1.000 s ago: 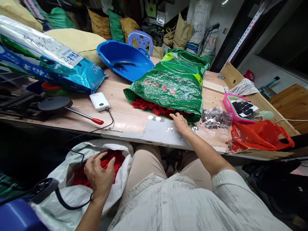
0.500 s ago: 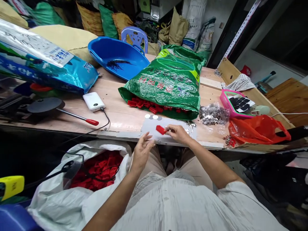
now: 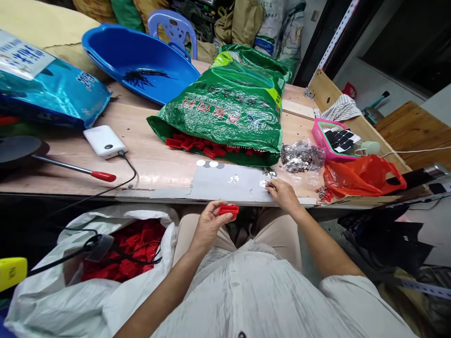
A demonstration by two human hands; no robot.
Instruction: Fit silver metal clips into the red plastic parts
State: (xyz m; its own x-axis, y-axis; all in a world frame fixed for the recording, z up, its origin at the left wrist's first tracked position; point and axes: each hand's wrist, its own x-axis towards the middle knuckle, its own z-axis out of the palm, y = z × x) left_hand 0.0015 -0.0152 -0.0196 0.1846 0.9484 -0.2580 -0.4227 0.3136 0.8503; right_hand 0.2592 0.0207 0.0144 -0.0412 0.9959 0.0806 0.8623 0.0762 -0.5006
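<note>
Between the thumb and fingers of my left hand [image 3: 210,220] is a small red plastic part [image 3: 228,211] with a slot along it, held over my lap just off the table edge. My right hand [image 3: 283,195] rests at the right end of a grey sheet [image 3: 211,183], its fingertips pinched at small flat silvery metal pieces [image 3: 263,183]. Whether a piece is between those fingertips I cannot make out. Another little cluster of metal pieces [image 3: 233,178] lies mid-sheet. Behind the sheet, a green sack [image 3: 229,108] spills more red parts [image 3: 197,144] from its mouth.
Left on the table are a white power bank [image 3: 104,142] with a black cable, a red-handled lever [image 3: 102,176] and a blue basin [image 3: 116,56]. A clear bag of metal pieces [image 3: 303,157], a pink basket [image 3: 320,136] and an orange bag [image 3: 362,176] stand right. A white sack [image 3: 45,281] of red parts sits below.
The red part has passed from my right hand to my left. My right hand has moved right to the metal pieces. A metal cluster now shows mid-sheet, and the view has shifted.
</note>
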